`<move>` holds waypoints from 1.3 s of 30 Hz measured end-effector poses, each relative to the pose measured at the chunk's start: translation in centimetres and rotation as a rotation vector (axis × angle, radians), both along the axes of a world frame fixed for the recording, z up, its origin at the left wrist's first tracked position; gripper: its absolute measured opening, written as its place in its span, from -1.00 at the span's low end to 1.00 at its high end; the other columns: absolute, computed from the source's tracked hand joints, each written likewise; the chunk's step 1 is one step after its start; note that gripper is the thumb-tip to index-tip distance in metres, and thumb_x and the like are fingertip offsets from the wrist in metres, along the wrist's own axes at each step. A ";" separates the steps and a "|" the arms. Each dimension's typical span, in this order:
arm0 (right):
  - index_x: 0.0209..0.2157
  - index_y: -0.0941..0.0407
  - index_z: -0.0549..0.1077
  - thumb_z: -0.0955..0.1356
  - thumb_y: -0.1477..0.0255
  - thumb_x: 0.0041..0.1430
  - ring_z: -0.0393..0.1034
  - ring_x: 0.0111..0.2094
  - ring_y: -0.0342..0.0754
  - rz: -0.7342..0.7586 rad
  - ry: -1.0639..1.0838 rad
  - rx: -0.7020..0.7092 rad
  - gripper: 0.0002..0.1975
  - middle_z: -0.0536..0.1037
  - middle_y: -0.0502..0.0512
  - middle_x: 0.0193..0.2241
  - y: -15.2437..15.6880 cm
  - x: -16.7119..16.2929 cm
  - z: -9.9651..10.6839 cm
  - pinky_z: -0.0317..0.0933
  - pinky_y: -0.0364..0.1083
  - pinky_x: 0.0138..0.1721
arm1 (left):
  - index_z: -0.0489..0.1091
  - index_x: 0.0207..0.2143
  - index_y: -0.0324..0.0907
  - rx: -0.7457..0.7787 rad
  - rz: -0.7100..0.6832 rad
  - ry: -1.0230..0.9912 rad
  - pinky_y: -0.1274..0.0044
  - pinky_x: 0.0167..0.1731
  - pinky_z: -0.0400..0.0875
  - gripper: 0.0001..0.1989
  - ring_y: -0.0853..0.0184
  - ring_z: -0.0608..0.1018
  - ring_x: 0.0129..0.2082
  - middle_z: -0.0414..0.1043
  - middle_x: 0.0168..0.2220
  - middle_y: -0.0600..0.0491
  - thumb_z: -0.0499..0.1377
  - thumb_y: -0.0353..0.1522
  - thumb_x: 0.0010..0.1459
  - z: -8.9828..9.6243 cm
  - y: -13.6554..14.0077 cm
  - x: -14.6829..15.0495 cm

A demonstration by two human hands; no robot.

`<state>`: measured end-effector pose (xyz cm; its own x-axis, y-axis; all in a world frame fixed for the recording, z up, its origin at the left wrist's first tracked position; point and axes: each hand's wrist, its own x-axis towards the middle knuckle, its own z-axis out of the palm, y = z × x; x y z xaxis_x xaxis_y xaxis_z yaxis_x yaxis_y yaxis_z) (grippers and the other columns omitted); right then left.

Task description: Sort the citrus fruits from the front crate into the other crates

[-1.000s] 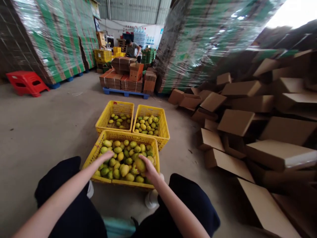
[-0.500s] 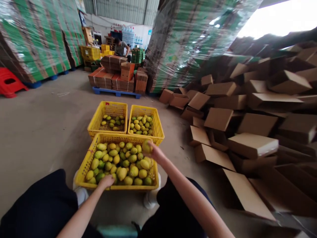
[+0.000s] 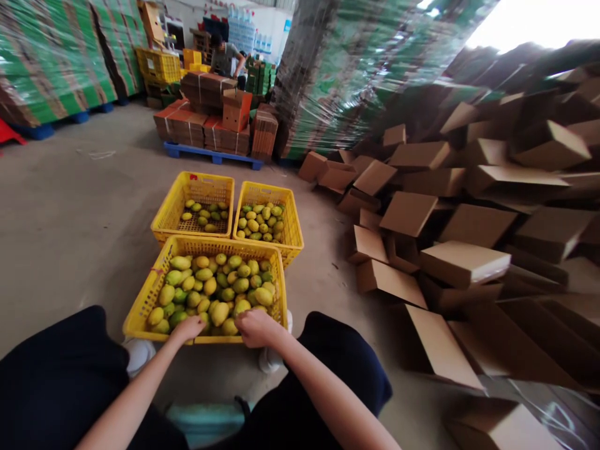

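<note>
A yellow plastic crate (image 3: 140,310) stands between my knees, filled with yellow and green lemons (image 3: 204,274). Low at its front, left of the middle, my left hand (image 3: 190,328) reaches in with curled fingers among the lemons. My right hand (image 3: 257,327) is over the crate's front right part, its fingers closed and turned down. Whatever either hand grips is hidden behind its own knuckles. Against the far side stand two more yellow crates: the left crate (image 3: 162,215) has a few lemons scattered on its floor, and the right crate (image 3: 294,219) holds a fuller heap.
Cardboard boxes (image 3: 407,212) lie in a jumbled pile along the right. Ahead, bundled flat cartons (image 3: 227,139) rest on a blue pallet (image 3: 215,156). Wrapped green stacks (image 3: 42,62) rise at the left. A co-worker (image 3: 225,59) bends over in the background.
My right hand has come back from the near crate's far right corner, where it held a lemon, to the front of that crate. My left hand stays low at the front.
</note>
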<state>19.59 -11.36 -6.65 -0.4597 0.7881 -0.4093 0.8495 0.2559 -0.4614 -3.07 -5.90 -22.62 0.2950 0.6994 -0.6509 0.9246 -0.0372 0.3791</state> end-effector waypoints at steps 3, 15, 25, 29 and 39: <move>-0.27 0.21 0.58 0.30 0.50 0.08 0.56 -0.19 0.17 0.291 -0.189 0.085 -0.77 0.64 0.30 -0.22 -0.1 0.1 0.0 0.35 -0.01 -0.20 | 0.49 -0.32 -0.16 -0.008 -0.005 0.037 0.53 -0.13 0.35 -0.69 0.22 0.58 -0.05 0.59 -0.11 -0.06 -0.05 -0.36 0.30 0.3 0.0 0.0; -0.14 0.28 0.61 0.32 0.47 0.17 0.58 -0.11 0.22 0.305 -0.379 -0.144 -0.70 0.64 0.44 -0.18 -1.4 -2.2 -0.4 0.43 0.02 -0.19 | 0.36 0.10 -0.20 -0.133 -0.035 0.084 0.24 -0.06 0.49 -0.61 0.19 0.52 -0.02 0.39 0.08 -0.09 0.19 -0.23 0.28 1.4 1.4 1.5; -0.15 0.31 0.61 0.30 0.51 0.19 0.59 -0.11 0.20 0.226 -0.354 -0.179 -0.71 0.64 0.47 -0.20 0.5 -2.5 1.3 0.44 0.00 -0.18 | 0.35 0.15 -0.13 0.001 -0.014 -0.147 0.41 0.24 0.15 -0.55 0.13 0.34 0.22 0.27 0.25 -0.11 0.16 -0.35 0.19 0.3 2.6 6.9; -0.15 0.30 0.61 0.32 0.50 0.18 0.59 -0.11 0.19 0.235 -0.347 -0.167 -0.71 0.65 0.45 -0.22 0.9 -2.7 1.8 0.44 0.00 -0.15 | 0.39 0.09 -0.13 -0.004 0.042 -0.224 0.49 0.23 0.16 -0.59 0.21 0.38 0.19 0.30 0.22 -0.09 0.18 -0.35 0.16 0.0 2.4 5.6; -0.24 0.26 0.62 0.32 0.58 0.16 0.59 -0.15 0.17 0.289 -0.305 -0.115 -0.78 0.66 0.39 -0.25 0.6 -3.0 0.9 0.37 0.01 -0.14 | 0.31 -0.07 -0.24 -0.040 0.440 -0.186 0.49 -0.11 0.42 -0.76 0.18 0.51 -0.01 0.48 -0.04 -0.13 0.04 -0.32 0.28 0.2 5.2 1.2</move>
